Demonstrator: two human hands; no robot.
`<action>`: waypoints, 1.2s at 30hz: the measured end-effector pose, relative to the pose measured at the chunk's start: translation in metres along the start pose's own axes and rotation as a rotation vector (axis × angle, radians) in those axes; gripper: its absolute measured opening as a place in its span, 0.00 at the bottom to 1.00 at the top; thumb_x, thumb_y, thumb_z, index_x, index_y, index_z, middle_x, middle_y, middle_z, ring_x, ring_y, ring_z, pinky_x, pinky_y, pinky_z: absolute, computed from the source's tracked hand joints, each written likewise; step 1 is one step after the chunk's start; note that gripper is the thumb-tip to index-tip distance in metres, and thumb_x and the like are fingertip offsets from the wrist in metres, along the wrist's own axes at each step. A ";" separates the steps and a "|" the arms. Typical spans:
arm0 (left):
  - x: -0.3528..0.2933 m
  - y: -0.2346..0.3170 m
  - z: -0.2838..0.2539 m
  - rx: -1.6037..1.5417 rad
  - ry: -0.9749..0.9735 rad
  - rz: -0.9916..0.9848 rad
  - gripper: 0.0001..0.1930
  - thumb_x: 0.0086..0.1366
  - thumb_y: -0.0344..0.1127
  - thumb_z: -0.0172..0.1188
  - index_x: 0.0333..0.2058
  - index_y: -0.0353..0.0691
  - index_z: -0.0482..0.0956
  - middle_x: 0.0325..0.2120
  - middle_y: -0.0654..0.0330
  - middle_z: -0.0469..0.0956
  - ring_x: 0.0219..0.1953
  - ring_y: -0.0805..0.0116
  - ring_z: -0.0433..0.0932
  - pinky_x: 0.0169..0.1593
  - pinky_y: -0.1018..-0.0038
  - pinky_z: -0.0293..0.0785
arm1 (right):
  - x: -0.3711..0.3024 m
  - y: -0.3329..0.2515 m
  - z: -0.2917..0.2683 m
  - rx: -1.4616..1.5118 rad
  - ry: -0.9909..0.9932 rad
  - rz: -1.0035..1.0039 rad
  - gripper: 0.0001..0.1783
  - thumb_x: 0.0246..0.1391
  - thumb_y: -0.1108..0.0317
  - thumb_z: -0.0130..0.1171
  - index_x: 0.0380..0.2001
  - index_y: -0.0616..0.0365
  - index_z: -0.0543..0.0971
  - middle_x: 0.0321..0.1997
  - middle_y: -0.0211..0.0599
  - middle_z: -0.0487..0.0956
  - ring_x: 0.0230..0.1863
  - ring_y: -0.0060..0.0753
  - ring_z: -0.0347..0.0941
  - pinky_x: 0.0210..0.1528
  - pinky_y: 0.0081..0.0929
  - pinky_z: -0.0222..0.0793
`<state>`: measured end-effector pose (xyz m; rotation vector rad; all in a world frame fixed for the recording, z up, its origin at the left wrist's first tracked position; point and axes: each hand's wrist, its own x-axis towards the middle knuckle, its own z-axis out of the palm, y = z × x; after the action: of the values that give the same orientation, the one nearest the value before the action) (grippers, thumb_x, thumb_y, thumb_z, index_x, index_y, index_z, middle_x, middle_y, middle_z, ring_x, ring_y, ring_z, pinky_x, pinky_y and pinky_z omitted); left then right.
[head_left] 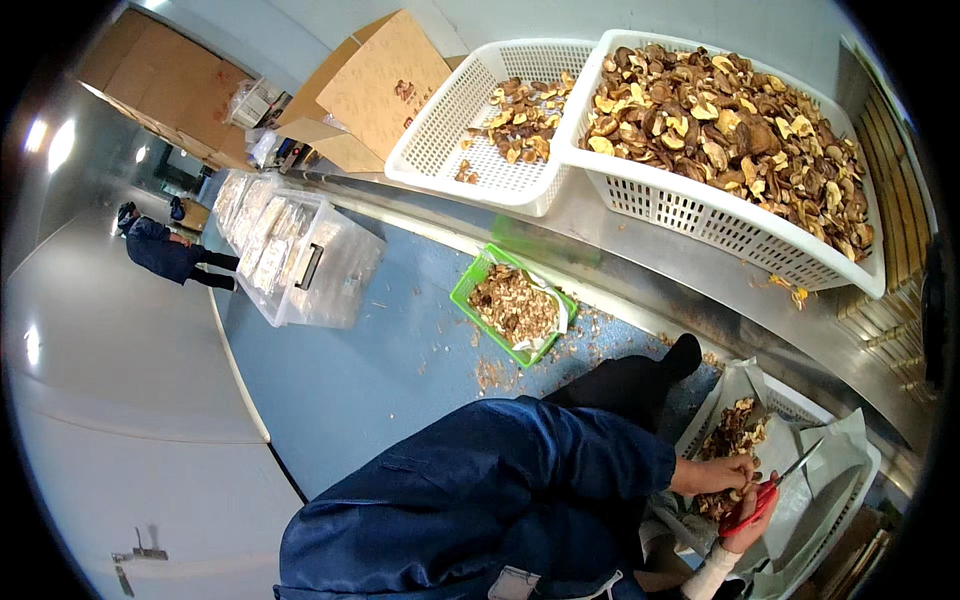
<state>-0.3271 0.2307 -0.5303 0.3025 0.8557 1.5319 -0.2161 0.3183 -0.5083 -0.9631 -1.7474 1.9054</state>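
Low at the right, a white basket (865,462) lined with pale sheeting holds dried mushroom pieces (735,430). Over it, my left hand (725,473) is closed in a pinch; what sits between its fingertips is too small to make out. Just below, my right hand (750,527) grips red-handled scissors (765,500). Their metal blades point away from the left hand, up and to the right over the sheeting.
A steel table (600,215) bears a full white basket of sliced mushrooms (730,130), a sparsely filled white basket (435,130) and a cardboard box (385,90). On the blue floor are a green basket (465,290) and a clear bin (330,265). Another person (160,247) stands farther off.
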 end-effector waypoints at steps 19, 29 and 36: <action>0.034 -0.031 -0.024 0.507 -0.010 0.465 0.08 0.50 0.34 0.56 0.18 0.37 0.69 0.26 0.61 0.68 0.31 0.72 0.69 0.31 0.77 0.66 | 0.021 0.051 -0.018 0.001 0.017 -0.005 0.30 0.50 0.72 0.53 0.56 0.63 0.57 0.53 0.45 0.67 0.50 0.36 0.66 0.50 0.28 0.64; 0.043 0.023 0.008 -0.158 0.072 -0.208 0.11 0.59 0.42 0.43 0.34 0.45 0.70 0.26 0.67 0.72 0.24 0.78 0.70 0.15 0.82 0.59 | 0.031 0.019 -0.018 0.367 0.025 -0.052 0.32 0.47 0.81 0.54 0.55 0.59 0.56 0.37 0.34 0.72 0.37 0.22 0.70 0.38 0.18 0.69; 0.058 0.021 0.034 -0.220 0.110 -0.277 0.08 0.60 0.40 0.43 0.31 0.44 0.68 0.25 0.64 0.70 0.19 0.73 0.67 0.13 0.84 0.57 | 0.025 -0.007 -0.046 0.556 0.040 0.019 0.32 0.45 0.80 0.55 0.55 0.60 0.56 0.37 0.36 0.73 0.38 0.23 0.70 0.38 0.19 0.68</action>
<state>-0.3311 0.2979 -0.5102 -0.0600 0.7700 1.3762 -0.2020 0.3690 -0.5070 -0.7941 -1.0834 2.1890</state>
